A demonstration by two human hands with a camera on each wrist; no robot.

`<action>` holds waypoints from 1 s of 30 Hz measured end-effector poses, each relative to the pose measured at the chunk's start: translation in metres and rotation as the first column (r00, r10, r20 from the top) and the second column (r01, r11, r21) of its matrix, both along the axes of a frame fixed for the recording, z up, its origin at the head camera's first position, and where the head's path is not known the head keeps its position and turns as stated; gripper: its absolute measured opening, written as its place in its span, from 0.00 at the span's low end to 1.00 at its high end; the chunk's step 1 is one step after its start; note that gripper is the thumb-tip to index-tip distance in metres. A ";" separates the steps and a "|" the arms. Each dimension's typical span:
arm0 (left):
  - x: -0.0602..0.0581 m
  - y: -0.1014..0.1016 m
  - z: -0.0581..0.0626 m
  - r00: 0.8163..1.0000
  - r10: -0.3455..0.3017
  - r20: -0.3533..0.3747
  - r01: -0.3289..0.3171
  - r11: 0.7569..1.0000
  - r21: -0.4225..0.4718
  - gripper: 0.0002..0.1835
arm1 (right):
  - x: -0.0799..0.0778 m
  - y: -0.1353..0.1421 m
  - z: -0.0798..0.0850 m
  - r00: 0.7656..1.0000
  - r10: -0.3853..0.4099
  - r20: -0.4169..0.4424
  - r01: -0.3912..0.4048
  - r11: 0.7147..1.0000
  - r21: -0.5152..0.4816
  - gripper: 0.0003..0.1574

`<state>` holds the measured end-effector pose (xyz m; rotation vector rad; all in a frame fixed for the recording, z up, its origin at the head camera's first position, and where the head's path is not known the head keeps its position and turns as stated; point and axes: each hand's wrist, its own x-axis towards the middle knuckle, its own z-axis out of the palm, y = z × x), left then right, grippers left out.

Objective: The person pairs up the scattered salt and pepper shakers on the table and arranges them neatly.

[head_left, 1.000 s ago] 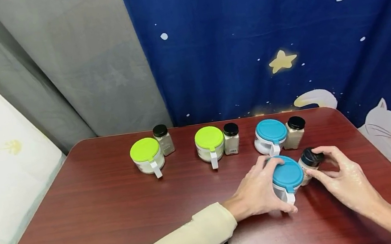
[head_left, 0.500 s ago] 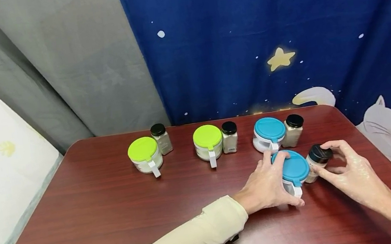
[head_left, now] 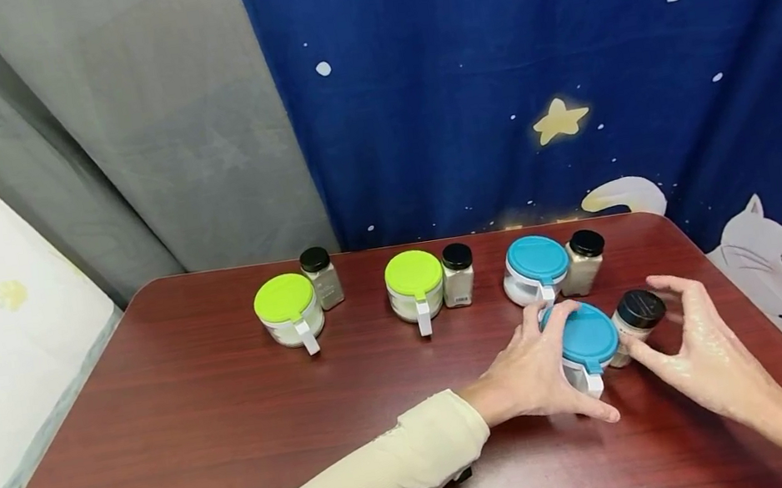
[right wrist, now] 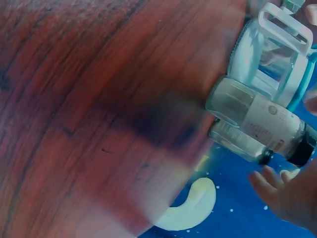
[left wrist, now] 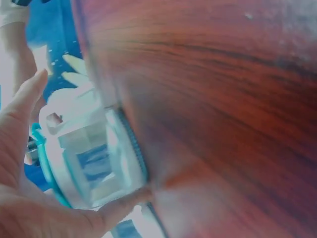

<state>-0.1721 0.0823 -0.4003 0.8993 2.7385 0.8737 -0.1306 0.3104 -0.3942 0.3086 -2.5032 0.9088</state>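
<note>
A clear seasoning pot with a blue lid and white handle [head_left: 588, 332] stands upright at the table's right. My left hand [head_left: 536, 378] is spread around its left side, fingers touching the lid edge and side. In the left wrist view the thumb [left wrist: 34, 91] stands away from the pot [left wrist: 94, 158]. Close by on its right is a glass spice jar with a black cap [head_left: 639, 310]. My right hand [head_left: 712, 360] is spread beside this jar, its fingers apart from the cap. The right wrist view shows the jar [right wrist: 260, 119] upright against the pot, with a gap to the fingers [right wrist: 270, 181].
Along the back edge stand a green-lidded pot [head_left: 285, 298] with a spice jar [head_left: 324, 279], another green-lidded pot [head_left: 414, 274] with a jar [head_left: 458, 274], and a blue-lidded pot [head_left: 535, 258] with a jar [head_left: 583, 261]. A small dark object [head_left: 464, 476] is mostly hidden under the left sleeve.
The blue-lidded pot and spice jar have moved right along the table, then stopped. My right fingers have let go of the jar's cap, and my left thumb has spread away from the pot.
</note>
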 end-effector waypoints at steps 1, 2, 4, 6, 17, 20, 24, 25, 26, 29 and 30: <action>0.001 -0.003 0.002 1.000 -0.005 0.015 0.005 1.000 0.009 0.64 | 0.001 -0.001 0.004 0.999 0.007 -0.045 -0.006 1.000 0.002 0.50; 0.003 -0.007 0.004 1.000 -0.014 0.021 0.014 1.000 0.014 0.64 | 0.002 -0.001 0.008 0.995 0.008 -0.101 -0.008 1.000 0.002 0.47; 0.007 -0.015 0.008 0.999 -0.032 0.017 0.031 0.999 0.023 0.64 | 0.004 -0.004 0.018 0.977 0.026 -0.211 -0.030 0.999 -0.016 0.39; 0.011 -0.024 0.011 0.999 -0.047 0.011 0.046 0.998 0.035 0.64 | 0.009 -0.009 0.027 0.955 0.051 -0.293 -0.058 0.998 -0.014 0.32; 0.030 -0.104 0.020 0.954 -0.247 0.172 0.179 0.925 0.336 0.53 | 0.036 -0.070 0.039 0.950 0.290 -0.115 -0.277 0.954 0.110 0.44; 0.035 -0.132 0.019 0.932 -0.251 0.262 0.113 0.887 0.448 0.48 | 0.039 -0.087 0.036 0.950 0.310 -0.047 -0.306 0.949 0.076 0.45; 0.041 -0.165 0.015 0.911 -0.285 0.299 0.063 0.812 0.580 0.44 | 0.038 -0.109 0.030 0.943 0.334 0.000 -0.333 0.942 0.044 0.42; 0.042 -0.173 0.014 0.911 -0.300 0.285 0.068 0.788 0.612 0.42 | 0.037 -0.115 0.028 0.946 0.324 0.006 -0.324 0.945 0.054 0.41; 0.043 -0.182 0.013 0.915 -0.310 0.258 0.080 0.766 0.637 0.40 | 0.036 -0.122 0.027 0.950 0.313 0.012 -0.313 0.947 0.069 0.40; 0.044 -0.211 0.011 0.936 -0.319 0.151 0.117 0.684 0.720 0.35 | 0.032 -0.148 0.022 0.960 0.275 0.046 -0.279 0.956 0.092 0.38; 0.044 -0.222 0.011 0.945 -0.308 0.113 0.127 0.660 0.740 0.33 | 0.030 -0.157 0.021 0.962 0.264 0.065 -0.269 0.958 0.099 0.37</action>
